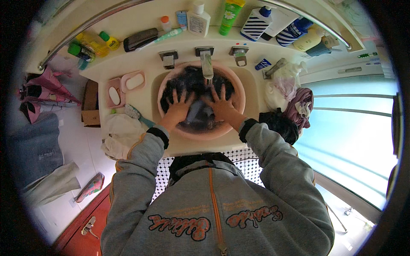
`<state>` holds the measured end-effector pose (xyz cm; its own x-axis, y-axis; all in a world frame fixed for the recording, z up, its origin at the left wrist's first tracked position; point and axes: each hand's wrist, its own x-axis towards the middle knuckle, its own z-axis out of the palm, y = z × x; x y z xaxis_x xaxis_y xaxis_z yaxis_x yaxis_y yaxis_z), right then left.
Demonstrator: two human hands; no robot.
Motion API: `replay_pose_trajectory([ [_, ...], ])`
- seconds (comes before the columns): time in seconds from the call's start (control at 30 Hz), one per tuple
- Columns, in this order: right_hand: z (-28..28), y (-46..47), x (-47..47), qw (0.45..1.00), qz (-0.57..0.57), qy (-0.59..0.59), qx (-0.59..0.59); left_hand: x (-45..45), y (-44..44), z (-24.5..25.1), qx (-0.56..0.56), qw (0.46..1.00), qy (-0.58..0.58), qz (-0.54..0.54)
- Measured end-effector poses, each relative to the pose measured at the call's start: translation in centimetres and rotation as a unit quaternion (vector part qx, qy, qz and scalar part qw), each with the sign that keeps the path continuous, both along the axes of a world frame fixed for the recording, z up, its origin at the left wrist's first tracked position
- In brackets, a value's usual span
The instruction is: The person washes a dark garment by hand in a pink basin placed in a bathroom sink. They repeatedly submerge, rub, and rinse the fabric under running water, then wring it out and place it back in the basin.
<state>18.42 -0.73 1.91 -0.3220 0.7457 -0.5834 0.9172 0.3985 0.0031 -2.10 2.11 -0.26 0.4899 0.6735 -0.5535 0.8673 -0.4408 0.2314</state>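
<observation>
A pink plastic basin [241,96] sits inside the washbasin under the metal faucet [206,64]. It holds dark, wet-looking fabric [200,118] that fills most of it. My left hand [180,107] lies palm down on the left part of the fabric, fingers spread. On the right side, my right hand [223,105] rests the same way, its fingertips just below and beside the spout. Neither hand grips anything. How much water is in the basin, I cannot tell.
Bar soaps [134,82] in pink dishes and a scrub brush [133,112] lie left, beside pale cloth [123,129]. Piled clothes [280,126] and a pump bottle [288,72] stand right. Several bottles [198,20] line the back ledge behind a metal rail [96,24].
</observation>
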Motion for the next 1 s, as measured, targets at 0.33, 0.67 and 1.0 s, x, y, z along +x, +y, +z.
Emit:
replay_pose_trajectory([
  [0.33,-3.2,-0.3,-0.9,0.995,-0.008,0.027,0.093,-0.5,1.3,-5.5,-0.013,0.999,-0.032,-0.005],
  [0.67,-0.3,1.8,4.0,0.962,-0.141,0.233,0.016,-4.1,2.4,2.3,0.02,0.969,-0.231,0.086],
  [1.0,6.3,-1.9,-0.4,0.702,-0.217,0.674,0.074,2.0,2.3,15.4,-0.048,0.815,-0.53,0.232],
])
